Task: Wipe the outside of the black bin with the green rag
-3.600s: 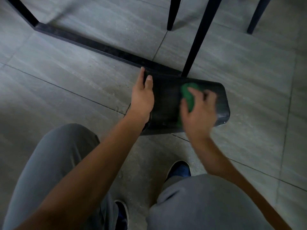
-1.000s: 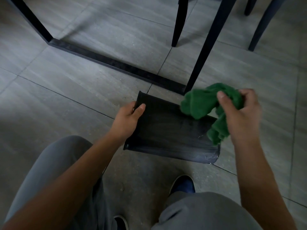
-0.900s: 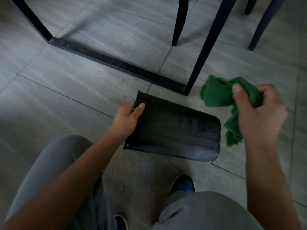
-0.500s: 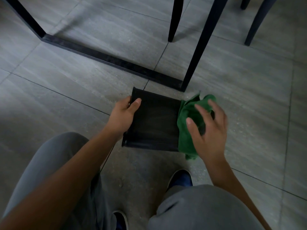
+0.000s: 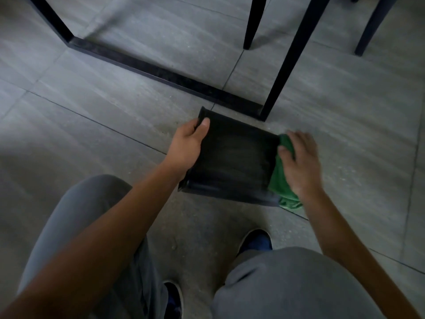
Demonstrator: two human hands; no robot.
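Bin (image 5: 232,162), black, lay on its side on the grey tiled floor (image 5: 115,125), just near of a black metal frame bar (image 5: 161,72) and its upright leg (image 5: 285,63). Left hand (image 5: 187,146) gripped the bin's open rim at the left end, thumb on the upper wall, fingers curled over the edge. Right hand (image 5: 299,162) was spread flat, pressing the green rag (image 5: 279,183) against the bin's right end, its base; the rag hung down to the floor at the near corner. Grey trousers (image 5: 287,284) and two dark shoes (image 5: 255,241) occupied the near foreground. Two dark chair legs (image 5: 253,21) stood far right.
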